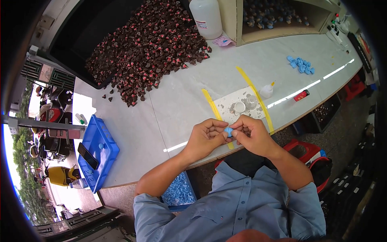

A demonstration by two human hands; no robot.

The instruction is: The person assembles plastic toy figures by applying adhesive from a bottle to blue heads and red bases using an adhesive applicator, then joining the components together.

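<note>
Left hand point(205, 139): curled in a pinch, gripping the blue piece point(229, 131) between thumb and fingertips.
Right hand point(254, 135): closed likewise on the opposite side of the same piece.
Blue piece: held up between both hands, near the table's point(133, 129) front edge.
Black tray point(76, 40): heaped with dark pieces marked in red point(149, 44), spilling out onto the table.
Blue tray point(111, 155): at the table's left end; containing a phone point(88, 156) and a small round blue object point(101, 146).
Blue bin point(193, 186): below table level, filled with small light-blue pieces point(177, 191).
Shelf compartment point(278, 34): holding blue-and-dark pieces point(266, 16).
White board point(223, 101): stained grey, bearing a white cup point(239, 107) and a clear cup point(252, 101) side by side.
Hidden: most of the held piece, behind fingers; part of the blue bin, behind forearm and sleeve.
Cut off: tops of the large white bottle point(206, 18) and the shelf compartment, at the upper edge.
Hard to make out: contents of both cups, of the squeeze bottle point(266, 90) and of the dark crate point(333, 111) at right.
</note>
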